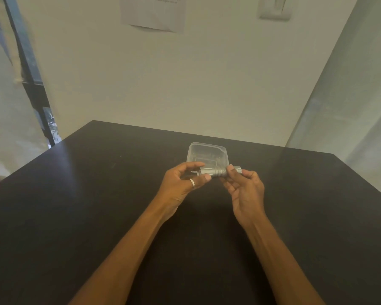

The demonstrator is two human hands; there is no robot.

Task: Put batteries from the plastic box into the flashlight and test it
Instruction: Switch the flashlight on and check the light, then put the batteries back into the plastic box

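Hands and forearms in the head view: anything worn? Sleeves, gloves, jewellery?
Both forearms are bare up to the frame's bottom edge: no sleeves, gloves, watch or wristband show. The left hand wears one plain silver-coloured ring on one of its fingers. The right hand shows no ring or other item.

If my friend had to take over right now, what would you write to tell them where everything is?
Left hand: fingers closed on the wide end of the flashlight.
Right hand: fingers closed on its narrow end. The flashlight is held level above the black table, just in front of the clear plastic box, which sits open on the table.
Done: flashlight picked up. Whether batteries are already inside cannot be told; the box contents are too blurred to make out.
Left: check the batteries, close the flashlight, switch it on to test.
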